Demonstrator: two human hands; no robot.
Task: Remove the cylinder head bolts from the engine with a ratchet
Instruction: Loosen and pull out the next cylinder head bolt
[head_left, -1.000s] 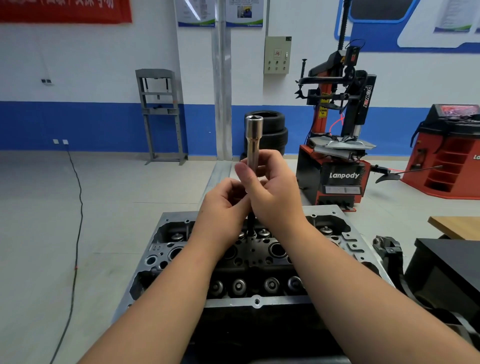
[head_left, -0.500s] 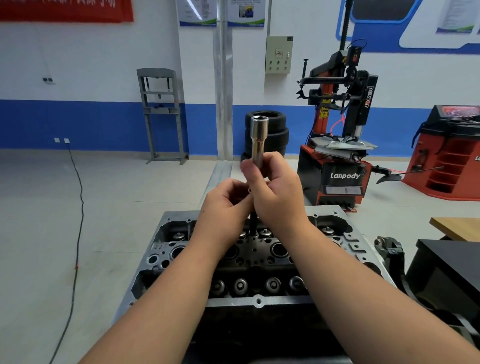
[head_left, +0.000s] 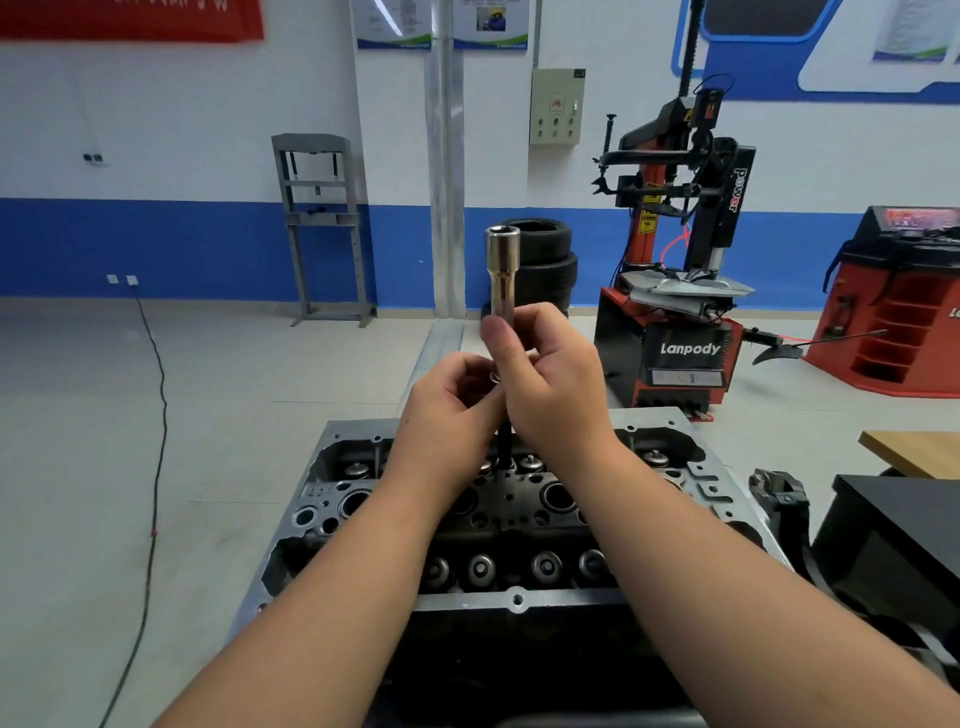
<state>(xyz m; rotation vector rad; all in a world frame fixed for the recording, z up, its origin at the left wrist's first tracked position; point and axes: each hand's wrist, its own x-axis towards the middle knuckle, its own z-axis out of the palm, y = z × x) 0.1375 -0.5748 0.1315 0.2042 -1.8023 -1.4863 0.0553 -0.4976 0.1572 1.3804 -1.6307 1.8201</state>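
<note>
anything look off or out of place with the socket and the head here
One thing stands out: the long socket is held upright in the right hand with its open end facing up, away from the cylinder head. The left hand pinches something small at its base. No damage or spill shows.

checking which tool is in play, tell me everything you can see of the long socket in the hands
The long socket is a slim, shiny metal tube, silvery with a golden tint, wider at its open top end and narrower below. It stands upright above the cylinder head. The right hand grips its lower part, thumb in front; the left hand pinches something small and metallic right at its base. A dark shaft runs down from under the hands toward the head; how it joins the socket is hidden.
</note>
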